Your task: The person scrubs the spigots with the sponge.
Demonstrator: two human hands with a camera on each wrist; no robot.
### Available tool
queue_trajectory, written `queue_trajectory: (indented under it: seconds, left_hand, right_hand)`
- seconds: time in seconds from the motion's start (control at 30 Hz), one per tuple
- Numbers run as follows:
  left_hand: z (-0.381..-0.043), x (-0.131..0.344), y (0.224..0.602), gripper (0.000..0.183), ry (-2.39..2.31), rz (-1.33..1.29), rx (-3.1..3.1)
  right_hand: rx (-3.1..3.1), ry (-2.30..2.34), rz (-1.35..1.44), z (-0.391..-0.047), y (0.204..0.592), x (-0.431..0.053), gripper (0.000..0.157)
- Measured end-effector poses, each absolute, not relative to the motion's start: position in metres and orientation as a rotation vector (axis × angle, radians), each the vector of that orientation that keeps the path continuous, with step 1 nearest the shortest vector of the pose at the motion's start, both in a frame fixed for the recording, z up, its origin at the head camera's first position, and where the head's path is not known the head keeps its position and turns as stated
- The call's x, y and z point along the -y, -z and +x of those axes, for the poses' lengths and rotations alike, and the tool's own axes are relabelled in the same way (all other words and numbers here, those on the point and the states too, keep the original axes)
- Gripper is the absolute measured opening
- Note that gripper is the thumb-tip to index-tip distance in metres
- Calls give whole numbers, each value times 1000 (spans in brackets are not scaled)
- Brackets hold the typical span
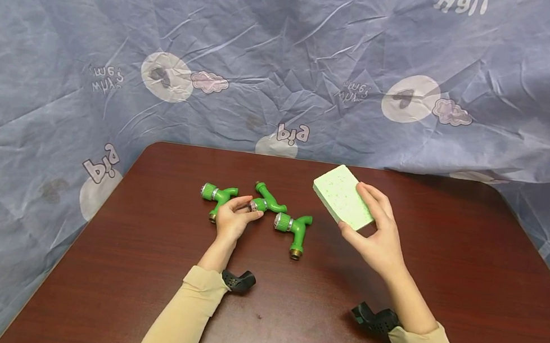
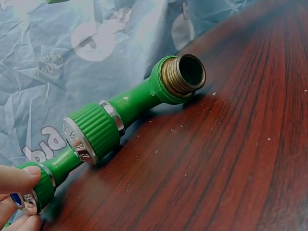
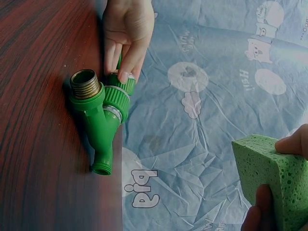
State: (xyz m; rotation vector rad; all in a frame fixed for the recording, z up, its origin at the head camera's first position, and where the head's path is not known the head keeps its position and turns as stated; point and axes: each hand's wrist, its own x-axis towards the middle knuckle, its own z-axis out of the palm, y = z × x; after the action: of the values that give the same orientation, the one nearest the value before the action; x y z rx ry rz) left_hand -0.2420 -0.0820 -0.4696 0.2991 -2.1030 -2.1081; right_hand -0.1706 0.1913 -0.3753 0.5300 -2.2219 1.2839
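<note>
A light green sponge is gripped by my right hand, thumb on the near edge and fingers on the right side, raised over the table. My left hand pinches the ribbed knob of a green faucet lying on the table. Just right of it lies another green faucet with a brass threaded end toward me. A third green faucet lies to the left, partly behind my left hand. In the right wrist view the porous sponge sits between thumb and fingers.
The dark red-brown wooden table has rounded far corners. Behind it hangs a wrinkled grey-blue printed cloth. A black camera mount is on the left wrist, and another black mount on the right.
</note>
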Motion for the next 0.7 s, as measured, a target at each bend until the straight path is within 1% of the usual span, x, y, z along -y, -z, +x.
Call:
queue_trajectory:
  seconds: [0.17, 0.37, 0.53, 0.7]
  left_hand:
    - [-241, 84, 468, 52, 2033, 260, 2178]
    - [-238, 90, 453, 53, 1914, 234, 2303]
    - [-238, 105, 437, 47, 1816, 213, 2236]
    - [-240, 127, 431, 42, 1756, 195, 2113]
  right_hand:
    - [2217, -1285, 537, -159, 359, -182, 69]
    - [2236, -1280, 528, -153, 350, -178, 66]
    - [2234, -1287, 528, -152, 350, -178, 65]
    - [2222, -1293, 534, -153, 351, -177, 66]
